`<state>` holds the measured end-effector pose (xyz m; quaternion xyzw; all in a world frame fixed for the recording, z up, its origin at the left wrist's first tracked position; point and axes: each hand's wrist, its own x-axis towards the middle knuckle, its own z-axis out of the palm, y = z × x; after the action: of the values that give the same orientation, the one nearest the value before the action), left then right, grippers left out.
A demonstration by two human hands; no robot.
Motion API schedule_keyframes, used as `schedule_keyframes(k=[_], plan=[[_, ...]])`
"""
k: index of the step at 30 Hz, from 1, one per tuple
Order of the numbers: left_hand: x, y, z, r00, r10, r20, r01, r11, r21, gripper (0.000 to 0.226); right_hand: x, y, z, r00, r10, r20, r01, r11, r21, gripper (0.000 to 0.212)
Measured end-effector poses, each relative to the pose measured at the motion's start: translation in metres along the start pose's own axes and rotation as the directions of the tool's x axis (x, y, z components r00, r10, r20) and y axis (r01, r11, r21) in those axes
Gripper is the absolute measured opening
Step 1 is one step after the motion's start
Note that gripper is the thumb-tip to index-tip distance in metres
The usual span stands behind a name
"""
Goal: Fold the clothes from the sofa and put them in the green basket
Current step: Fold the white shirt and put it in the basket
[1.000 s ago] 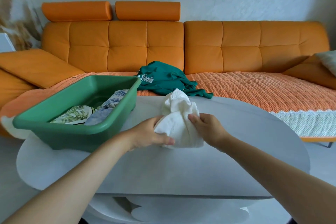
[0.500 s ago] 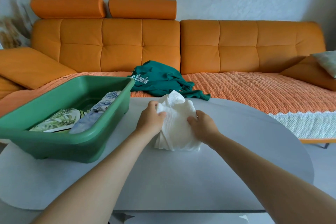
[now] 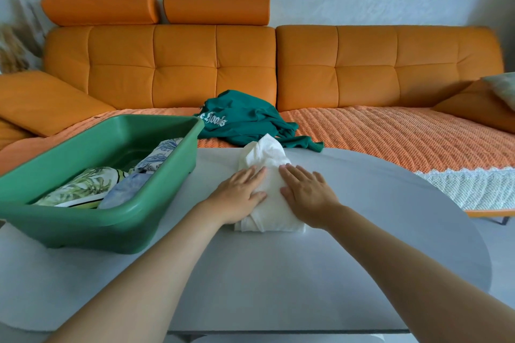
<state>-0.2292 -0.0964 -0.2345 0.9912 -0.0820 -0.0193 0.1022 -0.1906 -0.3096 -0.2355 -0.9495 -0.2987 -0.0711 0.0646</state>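
I am pressing both hands flat on the white garment (image 3: 269,160), which is lying bunched on the desk (image 3: 278,273) just right of the green basket (image 3: 83,224); the left hand (image 3: 239,193) and right hand (image 3: 308,193) are lying side by side, fingers straight, gripping nothing, with a strip of cloth showing between them. The basket is already holding a leaf-print piece (image 3: 80,189), a blue floral piece (image 3: 161,153) and a pale blue piece (image 3: 125,192); the white one is looking only partly folded, its far end puffing up; a teal sweatshirt (image 3: 245,120) is waiting crumpled on the sofa (image 3: 390,64); so I am judging the job past halfway, with two garments left. The bundle's far end is nearing the desk's far edge; bare desk is lying open to the right and toward me; the basket wall is standing near the left hand, not touching it.
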Motion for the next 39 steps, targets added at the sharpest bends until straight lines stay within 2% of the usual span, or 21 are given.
schedule_keyframes(k=[2,4,6,8,10,12,14,17,19,22,25,27,31,32,34,36,37,39], plan=[[-0.005,-0.001,-0.001,0.999,0.013,-0.038,-0.013,1.000,0.001,0.069,-0.003,0.001,-0.003,0.999,-0.017,-0.030,0.014,0.995,-0.098,0.062],[-0.015,-0.002,-0.004,0.981,0.075,-0.178,-0.070,0.997,0.032,0.068,-0.007,-0.002,-0.013,0.986,-0.100,-0.136,0.080,0.986,-0.144,0.064],[-0.025,-0.003,-0.009,0.910,0.205,-0.360,-0.178,0.978,0.105,0.053,-0.016,-0.008,-0.018,0.940,-0.259,-0.221,0.222,0.958,-0.179,0.064],[-0.035,-0.004,-0.014,0.870,0.227,-0.438,-0.203,0.974,0.101,0.033,-0.024,-0.011,-0.016,0.911,-0.376,-0.169,0.339,0.917,-0.209,0.074],[-0.046,-0.006,-0.015,0.915,0.094,-0.393,-0.100,0.995,0.007,0.030,-0.030,-0.013,-0.010,0.917,-0.394,-0.066,0.375,0.905,-0.199,0.086],[-0.056,-0.009,-0.013,0.953,-0.067,-0.296,0.045,0.996,-0.079,0.036,-0.033,-0.011,-0.007,0.923,-0.383,-0.049,0.369,0.913,-0.175,0.087],[-0.064,-0.009,-0.008,0.959,-0.193,-0.208,0.154,0.970,-0.189,0.041,-0.034,-0.009,-0.008,0.919,-0.388,-0.061,0.374,0.912,-0.167,0.083],[-0.070,0.000,-0.003,0.955,-0.266,-0.133,0.211,0.921,-0.328,0.033,-0.034,-0.008,-0.009,0.924,-0.379,-0.058,0.366,0.917,-0.156,0.077],[-0.070,0.006,-0.002,0.945,-0.291,-0.148,0.220,0.902,-0.371,0.026,-0.033,-0.008,-0.009,0.925,-0.375,-0.058,0.366,0.922,-0.131,0.069],[-0.070,0.011,-0.004,0.918,-0.339,-0.208,0.239,0.888,-0.392,0.027,-0.031,-0.006,-0.010,0.938,-0.343,-0.044,0.338,0.936,-0.093,0.057],[-0.071,0.006,-0.010,0.864,-0.429,-0.261,0.324,0.873,-0.364,0.030,-0.029,-0.002,-0.012,0.952,-0.305,-0.030,0.300,0.948,-0.109,0.052],[-0.072,-0.002,-0.012,0.857,-0.451,-0.250,0.376,0.878,-0.295,0.031,-0.029,-0.002,-0.013,0.953,-0.303,-0.032,0.298,0.948,-0.114,0.049],[-0.072,0.002,-0.004,0.911,-0.406,-0.079,0.401,0.914,-0.068,0.027,-0.029,-0.007,-0.012,0.945,-0.327,-0.021,0.323,0.941,-0.099,0.047],[-0.072,0.005,-0.003,0.917,-0.384,-0.107,0.384,0.923,-0.018,0.022,-0.029,-0.009,-0.011,0.948,-0.319,-0.010,0.317,0.944,-0.092,0.048],[-0.069,0.010,-0.004,0.913,-0.253,-0.319,0.293,0.953,0.083,0.012,-0.030,-0.012,-0.010,0.954,-0.300,-0.006,0.299,0.951,-0.085,0.053],[-0.063,0.016,-0.007,0.863,0.005,-0.505,0.071,0.989,0.131,0.030,-0.030,-0.015,-0.009,0.963,-0.268,-0.025,0.266,0.962,-0.057,0.063],[-0.059,0.018,-0.006,0.862,0.109,-0.496,-0.037,0.988,0.151,0.043,-0.029,-0.017,-0.008,0.971,-0.238,-0.025,0.237,0.970,-0.050,0.071],[-0.050,0.019,0.000,0.924,0.208,-0.320,-0.143,0.966,0.214,0.071,-0.027,-0.020,-0.006,0.987,-0.160,0.004,0.160,0.985,-0.061,0.085]])
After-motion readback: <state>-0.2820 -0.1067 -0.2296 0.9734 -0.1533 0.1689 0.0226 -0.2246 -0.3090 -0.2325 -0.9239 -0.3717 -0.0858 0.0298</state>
